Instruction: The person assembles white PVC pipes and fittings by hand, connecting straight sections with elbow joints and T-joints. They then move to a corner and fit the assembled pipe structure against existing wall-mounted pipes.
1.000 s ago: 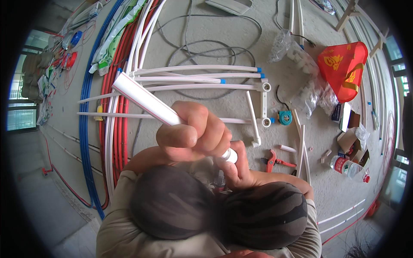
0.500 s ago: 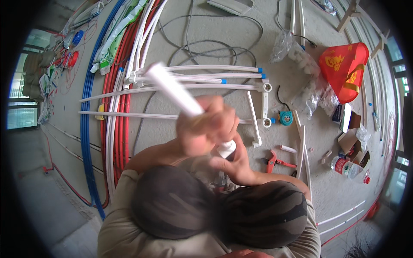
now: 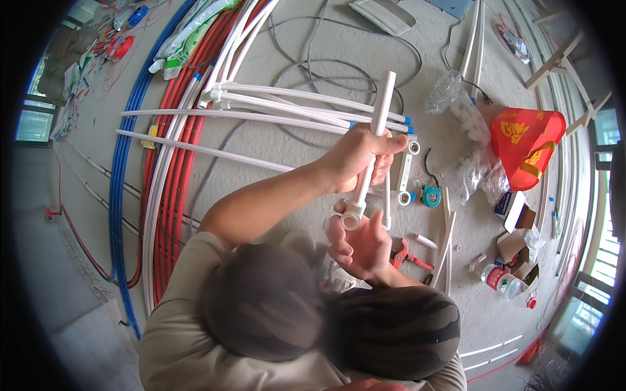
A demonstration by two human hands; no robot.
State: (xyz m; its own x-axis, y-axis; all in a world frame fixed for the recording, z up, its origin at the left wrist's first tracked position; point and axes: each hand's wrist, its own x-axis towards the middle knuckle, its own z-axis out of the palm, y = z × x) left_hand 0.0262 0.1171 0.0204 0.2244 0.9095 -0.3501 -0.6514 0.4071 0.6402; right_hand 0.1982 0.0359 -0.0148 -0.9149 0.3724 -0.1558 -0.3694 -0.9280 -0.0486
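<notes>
My left hand (image 3: 366, 156) is wrapped round a short white plastic pipe (image 3: 383, 104), which slants up and away to the right. A white elbow fitting (image 3: 353, 216) sits on the pipe's near end, its round opening facing up. Just below the fitting lies my right hand (image 3: 362, 246), palm up, with fingers half curled and apart. One of its fingertips is close beside the fitting; whether it touches cannot be made out. Beyond my hands, a white bar-shaped bracket (image 3: 408, 171) with two round sockets lies on the floor.
Long white pipes (image 3: 261, 118) with blue ends lie ahead, beside red pipes (image 3: 171, 221) and blue pipes (image 3: 120, 195) on the left. A red pipe cutter (image 3: 405, 253), teal tape measure (image 3: 430, 196), red bag (image 3: 527, 144) and plastic bottle (image 3: 503, 281) lie to the right.
The pipe has swung from pointing far left to pointing far right, and its fitting end now shows. My right hand has opened out below the fitting. The whole view has shifted slightly.
</notes>
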